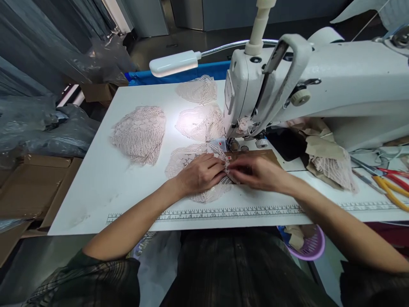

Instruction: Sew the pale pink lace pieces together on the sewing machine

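A pale pink lace piece [179,162] lies in front of the sewing machine [243,85], under my hands. My left hand [204,172] rests on it, the fingers bent together and pressing its right edge. From the other side, my right hand [255,172] pinches that same edge between thumb and fingers. Both hands nearly meet just short of the presser foot [230,144]. Beyond them, more lace [203,121] runs back from the needle area, lit by the lamp, with another lace piece [198,89] behind it.
A stack of lace pieces [139,134] sits at the left of the white table [92,170]. To the right are yellow-handled scissors [390,192] and brown paper with lace [330,157]. A lamp [174,64] hangs over the back edge. Below the front edge is a purple basket [311,245].
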